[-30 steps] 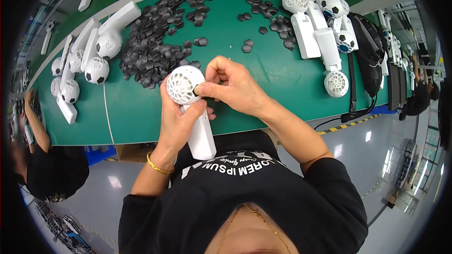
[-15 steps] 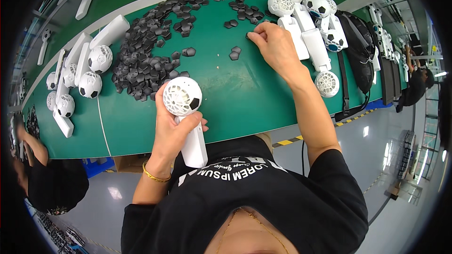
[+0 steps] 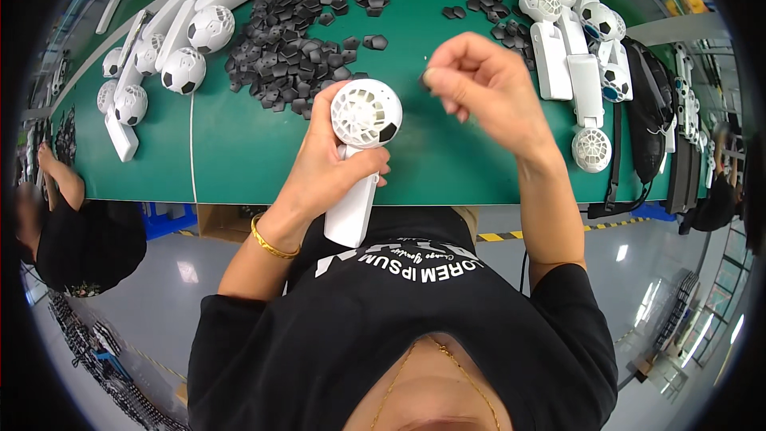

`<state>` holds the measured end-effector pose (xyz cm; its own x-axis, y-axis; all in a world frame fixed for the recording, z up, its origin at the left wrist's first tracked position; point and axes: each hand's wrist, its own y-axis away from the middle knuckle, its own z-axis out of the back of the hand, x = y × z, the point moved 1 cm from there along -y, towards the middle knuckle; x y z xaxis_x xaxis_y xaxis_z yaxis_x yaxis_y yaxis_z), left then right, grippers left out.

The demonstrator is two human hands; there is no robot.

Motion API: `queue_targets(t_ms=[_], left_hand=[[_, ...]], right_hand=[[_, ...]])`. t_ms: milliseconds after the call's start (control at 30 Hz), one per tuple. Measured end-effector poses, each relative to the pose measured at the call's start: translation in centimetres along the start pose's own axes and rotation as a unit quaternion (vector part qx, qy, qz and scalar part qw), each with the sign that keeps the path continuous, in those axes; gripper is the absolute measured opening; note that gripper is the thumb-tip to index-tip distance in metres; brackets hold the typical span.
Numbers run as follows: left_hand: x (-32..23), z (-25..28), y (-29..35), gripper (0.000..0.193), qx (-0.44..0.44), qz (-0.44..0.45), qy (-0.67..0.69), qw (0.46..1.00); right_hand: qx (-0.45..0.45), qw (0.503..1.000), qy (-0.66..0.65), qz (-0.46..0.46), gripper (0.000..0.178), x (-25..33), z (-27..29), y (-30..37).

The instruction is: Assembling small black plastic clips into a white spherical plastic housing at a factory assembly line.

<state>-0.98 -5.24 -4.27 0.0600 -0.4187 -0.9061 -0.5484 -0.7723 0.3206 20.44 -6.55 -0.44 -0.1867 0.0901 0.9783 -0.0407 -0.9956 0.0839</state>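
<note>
My left hand [image 3: 317, 161] is wrapped round a white handheld fan [image 3: 349, 211] with a football-shaped head. The head has an open grille and one black pentagon patch on its lower right side; the handle points down toward my body. To the right of the fan head, my right hand [image 3: 499, 100] is raised with thumb and forefinger pinching a small black pentagon piece [image 3: 424, 80], partly hidden by the fingertips. A gap separates this piece from the fan. Beyond the fan lies a large heap of black pentagon pieces [image 3: 279, 60] on the green table [image 3: 471, 179].
Several white fans [image 3: 183, 72] lie on the left, some with black patches. More fans [image 3: 586, 84] lie on the right, beside a black bag [image 3: 648, 104] with straps. Loose pentagons [image 3: 375, 41] sit near the heap. Another person [image 3: 88, 239] is at the far left.
My right hand has come from beside the right-hand fans toward the fan head, with a black pentagon piece now showing in its pinch. The whole view has shifted; my left hand keeps its hold.
</note>
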Motion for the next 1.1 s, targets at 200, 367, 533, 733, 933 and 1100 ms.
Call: queue_targets(t_ms=[200,367,533,733,933,1100], left_hand=[[-0.2,-0.4,0.1,0.076,0.042,-0.008,-0.04,0.998],[-0.2,-0.2,0.2,0.075,0.051,-0.005,-0.042,0.998],[-0.3,0.0,0.1,0.075,0.051,-0.008,-0.042,0.998],[0.8,0.2,0.3,0.076,0.055,-0.033,-0.071,0.995],[0.5,0.2,0.4,0.077,0.049,-0.017,-0.09,0.995],[0.1,0.1,0.5,0.074,0.046,0.0,-0.064,0.997]], right_hand=[[0.1,0.994,-0.043,0.002,0.01,0.0,-1.5,-0.2],[0.138,0.988,-0.067,-0.005,0.013,-0.6,-1.8,-0.7],[0.16,0.981,-0.11,-0.023,0.017,-1.2,-1.9,-1.1],[0.189,0.958,-0.187,-0.102,0.019,-2.4,-2.1,-0.7],[0.224,0.944,-0.188,-0.155,0.018,-2.6,-1.8,-1.2],[0.136,0.983,0.098,0.078,0.016,-0.8,-2.4,-5.3]])
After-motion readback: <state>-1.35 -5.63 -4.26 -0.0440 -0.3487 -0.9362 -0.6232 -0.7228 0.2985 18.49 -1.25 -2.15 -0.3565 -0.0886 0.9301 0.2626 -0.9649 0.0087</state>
